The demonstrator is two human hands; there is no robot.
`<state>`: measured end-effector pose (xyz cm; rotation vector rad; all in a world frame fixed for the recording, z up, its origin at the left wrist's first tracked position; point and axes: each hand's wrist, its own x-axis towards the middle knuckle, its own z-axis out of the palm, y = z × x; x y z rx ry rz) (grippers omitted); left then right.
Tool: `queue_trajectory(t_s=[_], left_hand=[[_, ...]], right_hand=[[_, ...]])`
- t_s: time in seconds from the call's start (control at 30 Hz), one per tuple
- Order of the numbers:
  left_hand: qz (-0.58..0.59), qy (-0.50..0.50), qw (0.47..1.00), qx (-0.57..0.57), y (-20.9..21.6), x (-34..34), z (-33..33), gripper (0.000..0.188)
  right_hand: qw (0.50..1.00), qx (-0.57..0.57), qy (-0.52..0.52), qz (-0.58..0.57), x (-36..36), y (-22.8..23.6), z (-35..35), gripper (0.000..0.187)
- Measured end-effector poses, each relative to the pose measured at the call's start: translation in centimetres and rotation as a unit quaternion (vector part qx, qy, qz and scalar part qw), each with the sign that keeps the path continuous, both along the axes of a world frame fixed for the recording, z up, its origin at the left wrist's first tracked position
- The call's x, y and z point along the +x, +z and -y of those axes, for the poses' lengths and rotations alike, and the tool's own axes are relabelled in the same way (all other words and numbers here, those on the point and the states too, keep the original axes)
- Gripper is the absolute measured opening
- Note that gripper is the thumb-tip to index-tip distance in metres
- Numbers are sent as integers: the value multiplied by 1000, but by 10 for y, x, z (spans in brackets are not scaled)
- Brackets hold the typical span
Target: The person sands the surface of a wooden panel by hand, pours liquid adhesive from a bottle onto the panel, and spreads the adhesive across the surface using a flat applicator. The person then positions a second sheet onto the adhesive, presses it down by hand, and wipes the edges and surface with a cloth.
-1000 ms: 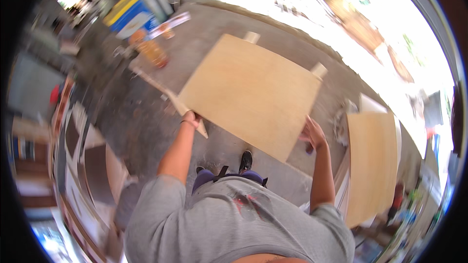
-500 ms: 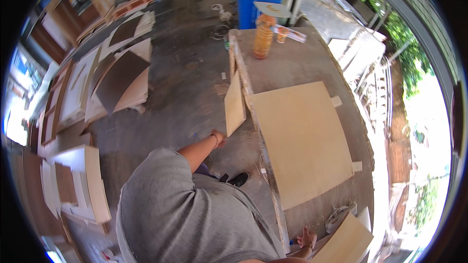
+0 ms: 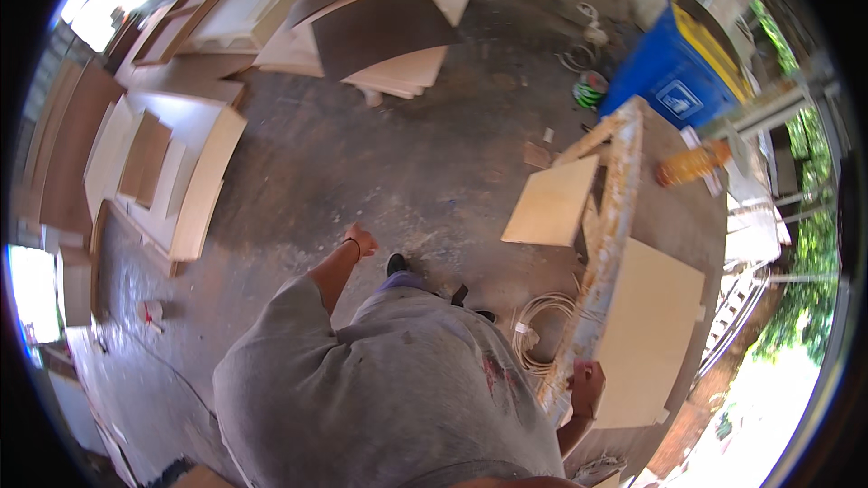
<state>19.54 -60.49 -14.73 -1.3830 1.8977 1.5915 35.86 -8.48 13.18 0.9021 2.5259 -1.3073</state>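
My left hand (image 3: 362, 240), a dark band at its wrist, hangs over the concrete floor with nothing in it. Its fingers are loosely bent and slightly blurred. Close to the worktable's worn edge (image 3: 608, 248) is my right hand (image 3: 588, 386), fingers half curled and thumb apart, holding nothing I can see. It overlaps the edge of a large pale plywood sheet (image 3: 653, 325) lying on the table; whether it touches is unclear. A smaller plywood panel (image 3: 550, 203) leans against the table's side, apart from both hands.
Coiled cable (image 3: 545, 330) lies on the floor by the table. A bottle of orange liquid (image 3: 694, 164) stands on the tabletop, beyond it a blue bin (image 3: 669, 72) with yellow trim. Stacked dark and pale panels (image 3: 384, 32) and a white cabinet-like piece (image 3: 194, 176) occupy the left.
My view and body have turned left. My left hand has moved away from the small leaning panel. My right hand has come forward along the table edge, its fingers more curled.
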Motion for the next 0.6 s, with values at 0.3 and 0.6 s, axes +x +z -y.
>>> queue_trajectory(t_s=[0.3,0.6], left_hand=[[25,22,975,-219,-14,117,174,38],[77,251,954,-149,17,190,181,27]], right_hand=[[933,-99,343,41,-194,-8,201,17],[873,-86,480,1,-359,-40,376,22]])
